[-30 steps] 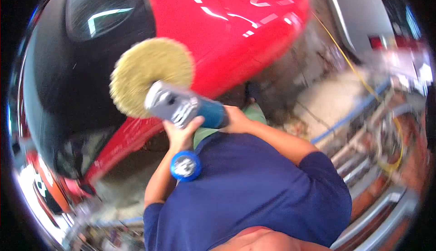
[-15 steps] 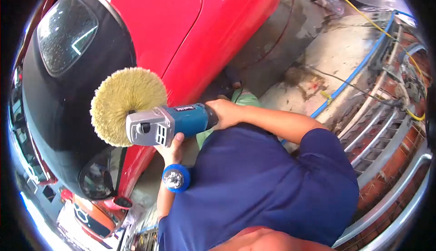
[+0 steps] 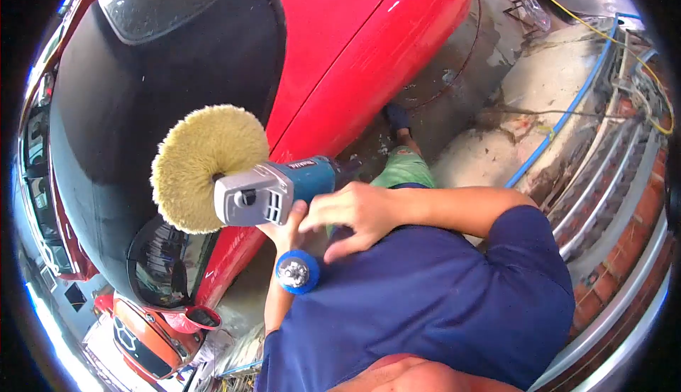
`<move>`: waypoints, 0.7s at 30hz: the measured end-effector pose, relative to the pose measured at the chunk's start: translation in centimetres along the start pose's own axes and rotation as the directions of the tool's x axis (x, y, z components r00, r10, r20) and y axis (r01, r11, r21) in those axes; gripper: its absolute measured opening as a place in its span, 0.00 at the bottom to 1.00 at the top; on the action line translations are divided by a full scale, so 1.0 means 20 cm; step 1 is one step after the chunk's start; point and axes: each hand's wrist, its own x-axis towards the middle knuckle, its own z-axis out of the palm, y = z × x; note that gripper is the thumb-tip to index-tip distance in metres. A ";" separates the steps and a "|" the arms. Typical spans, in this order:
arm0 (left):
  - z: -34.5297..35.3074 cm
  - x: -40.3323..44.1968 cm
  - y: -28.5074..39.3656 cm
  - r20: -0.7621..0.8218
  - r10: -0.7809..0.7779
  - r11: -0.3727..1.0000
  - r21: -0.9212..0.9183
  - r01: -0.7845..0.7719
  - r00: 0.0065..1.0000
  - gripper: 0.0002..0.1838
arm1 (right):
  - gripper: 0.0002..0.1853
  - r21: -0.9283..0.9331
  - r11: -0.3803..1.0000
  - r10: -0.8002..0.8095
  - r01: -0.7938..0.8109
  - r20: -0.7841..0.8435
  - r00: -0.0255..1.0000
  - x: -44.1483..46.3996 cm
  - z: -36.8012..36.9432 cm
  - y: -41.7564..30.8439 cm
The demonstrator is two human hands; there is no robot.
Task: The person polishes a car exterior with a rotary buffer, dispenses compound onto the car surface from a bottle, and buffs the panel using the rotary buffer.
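Grips the teal-and-grey polisher (image 3: 310, 177) with curled left fingers (image 3: 299, 211); holds right fingers (image 3: 328, 210) loosely parted, empty, before the navy shirt (image 3: 418, 293).

Fluffy pad (image 3: 202, 169), glossy car (image 3: 347, 101)
The polisher (image 3: 277, 192) shows a dull, metal-like head (image 3: 237, 195) and smooth plastic body (image 3: 312, 178); the roof (image 3: 135, 115) is matt, cloth-like, the shirt (image 3: 425, 286) soft cloth.

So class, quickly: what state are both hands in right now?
Left hand: closed, holding the Makita polisher.
Right hand: open, nothing visible in it.
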 end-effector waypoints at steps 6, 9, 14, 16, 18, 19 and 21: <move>0.06 0.10 -0.08 -0.050 0.164 0.950 -0.260 -0.172 0.985 0.57 | 0.38 0.085 0.996 -0.060 0.038 0.278 0.959 0.19 0.33 0.11; -0.07 0.13 -0.18 -0.013 0.146 0.972 -0.182 -0.146 0.989 0.57 | 0.39 0.058 0.998 -0.023 0.006 0.292 0.956 0.21 0.44 0.12; -0.19 0.16 -0.20 0.029 0.074 0.978 -0.197 -0.066 0.997 0.56 | 0.46 -0.033 0.970 -0.240 0.239 -0.047 0.970 0.23 0.38 -0.03; -0.19 0.14 -0.20 0.045 0.075 0.979 -0.192 -0.065 0.996 0.55 | 0.53 0.175 0.976 -0.098 0.129 -0.175 0.980 0.20 0.20 -0.14; -0.23 0.07 -0.19 0.075 0.079 0.986 -0.149 -0.067 0.994 0.55 | 0.52 0.412 0.873 -0.138 0.262 -0.307 0.942 0.19 0.23 -0.11; -0.25 0.03 -0.19 0.089 0.072 0.990 -0.125 -0.060 0.993 0.55 | 0.52 0.387 0.911 -0.042 0.144 -0.259 0.965 0.17 0.27 -0.07; -0.26 -0.10 -0.21 0.093 0.059 0.996 -0.071 -0.052 0.994 0.54 | 0.51 0.313 0.947 0.137 -0.079 -0.167 0.976 0.09 0.26 0.01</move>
